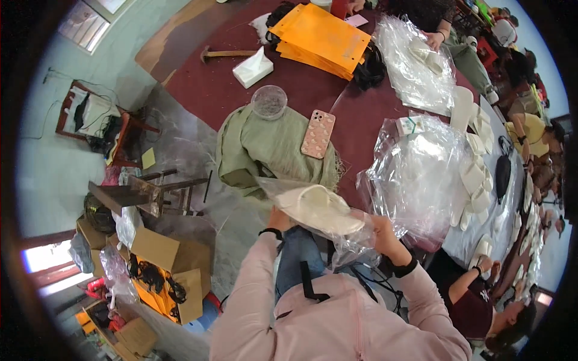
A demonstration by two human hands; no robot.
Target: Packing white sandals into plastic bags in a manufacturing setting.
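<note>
In front of my body, a cream slide slipper [319, 207] lies inside a clear plastic bag [344, 248], toe strap upward. My left hand [279, 220] grips the bag at the slipper's left end from below, its fingers partly hidden behind it. At the other end my right hand [383, 233] is closed on the bag's crumpled plastic. Just beyond the slipper, a green cloth [250, 147] is bunched on the table's near edge, with a patterned phone [318, 134] and a round clear container [269, 102] resting on it.
A pile of clear bags [415, 174] bears a small box [410, 125]. Cream slippers [475, 180] line the right. Orange sheets [322, 37], a tissue pack [253, 69] and a hammer [226, 54] lie farther back. A co-worker [463, 295] sits at right; cartons [159, 253] stand at left.
</note>
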